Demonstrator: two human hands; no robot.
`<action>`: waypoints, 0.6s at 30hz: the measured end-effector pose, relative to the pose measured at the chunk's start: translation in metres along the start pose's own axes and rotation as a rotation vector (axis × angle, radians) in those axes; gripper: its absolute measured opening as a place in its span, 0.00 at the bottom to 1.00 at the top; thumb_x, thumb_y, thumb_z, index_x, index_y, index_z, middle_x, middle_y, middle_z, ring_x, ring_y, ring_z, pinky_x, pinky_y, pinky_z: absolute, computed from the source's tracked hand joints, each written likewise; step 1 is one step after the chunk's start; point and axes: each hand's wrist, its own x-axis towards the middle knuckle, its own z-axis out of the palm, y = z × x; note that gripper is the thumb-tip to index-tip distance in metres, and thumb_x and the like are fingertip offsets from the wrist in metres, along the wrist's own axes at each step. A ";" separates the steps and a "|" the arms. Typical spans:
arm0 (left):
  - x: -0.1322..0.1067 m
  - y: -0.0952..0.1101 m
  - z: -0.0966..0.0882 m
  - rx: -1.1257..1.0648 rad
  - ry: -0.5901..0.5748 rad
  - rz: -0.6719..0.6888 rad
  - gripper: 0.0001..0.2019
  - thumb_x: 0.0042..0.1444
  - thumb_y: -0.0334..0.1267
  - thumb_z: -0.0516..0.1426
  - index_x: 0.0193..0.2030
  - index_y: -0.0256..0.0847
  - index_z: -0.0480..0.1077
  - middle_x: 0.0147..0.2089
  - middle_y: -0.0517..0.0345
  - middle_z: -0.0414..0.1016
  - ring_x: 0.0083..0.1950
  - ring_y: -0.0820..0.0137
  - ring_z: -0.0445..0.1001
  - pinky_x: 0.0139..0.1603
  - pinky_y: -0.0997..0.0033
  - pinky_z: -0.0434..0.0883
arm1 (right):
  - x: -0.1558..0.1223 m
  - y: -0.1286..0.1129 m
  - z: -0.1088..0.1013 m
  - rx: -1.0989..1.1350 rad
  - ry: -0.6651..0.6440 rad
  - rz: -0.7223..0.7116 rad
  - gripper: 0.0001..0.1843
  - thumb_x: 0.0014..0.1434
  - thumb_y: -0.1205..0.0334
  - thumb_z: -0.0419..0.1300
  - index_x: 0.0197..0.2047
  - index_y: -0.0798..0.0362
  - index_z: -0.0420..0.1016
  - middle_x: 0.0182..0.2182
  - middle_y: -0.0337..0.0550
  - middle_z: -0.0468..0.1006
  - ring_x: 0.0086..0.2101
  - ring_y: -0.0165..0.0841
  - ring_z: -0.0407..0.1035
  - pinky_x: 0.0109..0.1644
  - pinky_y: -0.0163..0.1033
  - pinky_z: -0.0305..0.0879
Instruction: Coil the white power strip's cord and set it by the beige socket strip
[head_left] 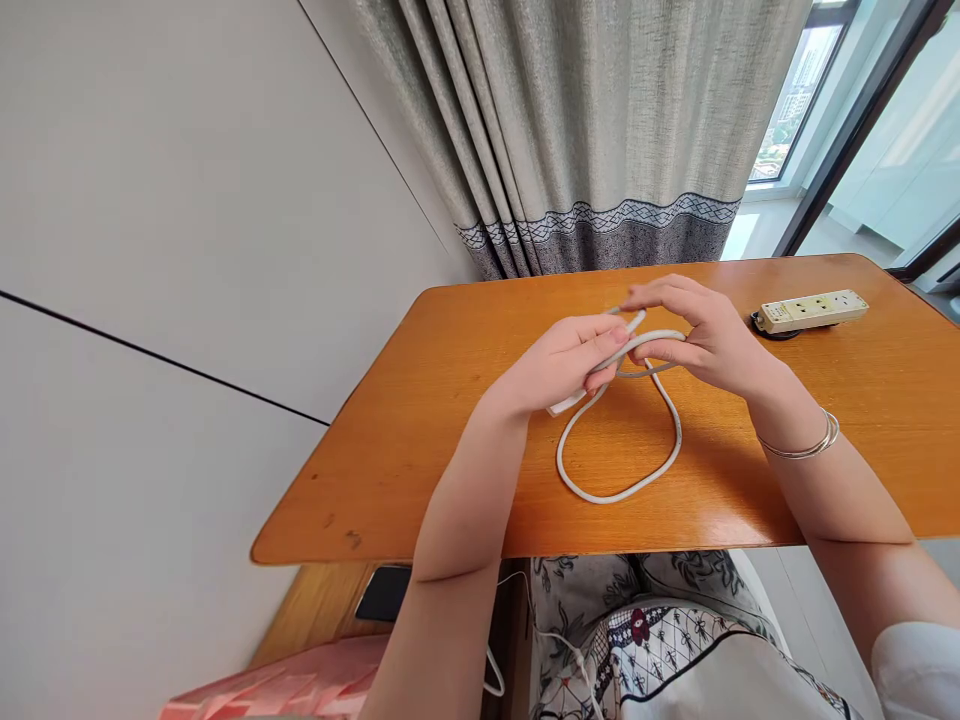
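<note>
White charging cable looped near tabletop centre, toward front edge. Left hand and right hand pinching its upper strands, grip narrow. Probably light, limp, smooth; best held at crossing strands.

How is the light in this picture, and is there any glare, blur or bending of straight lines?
Head view: daylight enters from the window at upper right; the wooden table shows soft glare along its near edge; the white cable casts a faint shadow; both the left hand and right hand look sharp; the wall seam and table edges slant from wide-angle distortion.
</note>
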 end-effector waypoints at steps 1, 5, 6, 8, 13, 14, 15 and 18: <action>0.000 0.000 -0.001 -0.012 -0.016 -0.004 0.24 0.60 0.62 0.55 0.31 0.40 0.67 0.17 0.68 0.57 0.17 0.78 0.55 0.20 0.75 0.60 | 0.000 0.000 0.001 0.028 0.004 0.014 0.22 0.62 0.39 0.62 0.42 0.51 0.80 0.41 0.47 0.81 0.45 0.41 0.75 0.53 0.47 0.70; 0.005 -0.002 -0.004 -0.050 0.042 0.035 0.25 0.59 0.62 0.56 0.34 0.38 0.71 0.17 0.68 0.55 0.18 0.78 0.55 0.21 0.75 0.59 | 0.002 -0.004 0.006 0.219 0.066 0.127 0.22 0.63 0.41 0.61 0.32 0.53 0.76 0.27 0.41 0.78 0.29 0.32 0.72 0.35 0.37 0.68; 0.007 -0.003 -0.004 -0.067 0.067 0.052 0.24 0.59 0.61 0.57 0.35 0.38 0.71 0.18 0.68 0.56 0.19 0.78 0.55 0.22 0.76 0.59 | 0.002 -0.004 0.008 0.272 0.103 0.170 0.22 0.62 0.42 0.62 0.32 0.53 0.76 0.25 0.40 0.77 0.26 0.30 0.71 0.32 0.36 0.67; 0.011 -0.008 -0.006 -0.105 0.092 0.083 0.22 0.58 0.59 0.60 0.37 0.38 0.71 0.20 0.68 0.60 0.21 0.78 0.59 0.25 0.76 0.62 | 0.003 -0.005 0.010 0.364 0.189 0.256 0.22 0.61 0.41 0.63 0.31 0.53 0.74 0.21 0.36 0.73 0.20 0.27 0.67 0.25 0.34 0.62; 0.017 -0.017 -0.004 -0.179 0.046 0.119 0.21 0.57 0.57 0.63 0.37 0.38 0.69 0.23 0.67 0.64 0.26 0.76 0.68 0.34 0.74 0.70 | 0.004 -0.002 0.011 0.536 0.290 0.350 0.25 0.57 0.35 0.65 0.31 0.52 0.72 0.17 0.31 0.64 0.15 0.24 0.60 0.21 0.33 0.61; 0.018 -0.018 -0.002 -0.213 0.045 0.118 0.21 0.57 0.56 0.63 0.37 0.38 0.69 0.22 0.68 0.62 0.25 0.77 0.66 0.33 0.74 0.70 | 0.004 -0.001 0.011 0.566 0.286 0.351 0.26 0.56 0.35 0.65 0.31 0.51 0.72 0.17 0.31 0.64 0.15 0.24 0.61 0.21 0.33 0.62; 0.018 -0.018 -0.001 -0.257 0.049 0.110 0.20 0.58 0.56 0.63 0.36 0.39 0.68 0.21 0.70 0.60 0.22 0.79 0.62 0.32 0.75 0.70 | 0.004 0.000 0.011 0.599 0.274 0.348 0.26 0.55 0.34 0.65 0.31 0.52 0.72 0.18 0.30 0.64 0.16 0.24 0.62 0.22 0.33 0.63; 0.016 -0.012 0.003 -0.413 0.128 0.042 0.17 0.61 0.51 0.61 0.33 0.40 0.66 0.18 0.73 0.52 0.17 0.82 0.52 0.26 0.78 0.67 | 0.004 0.005 0.012 0.714 0.213 0.324 0.27 0.55 0.33 0.65 0.34 0.52 0.73 0.19 0.30 0.63 0.18 0.24 0.65 0.26 0.33 0.67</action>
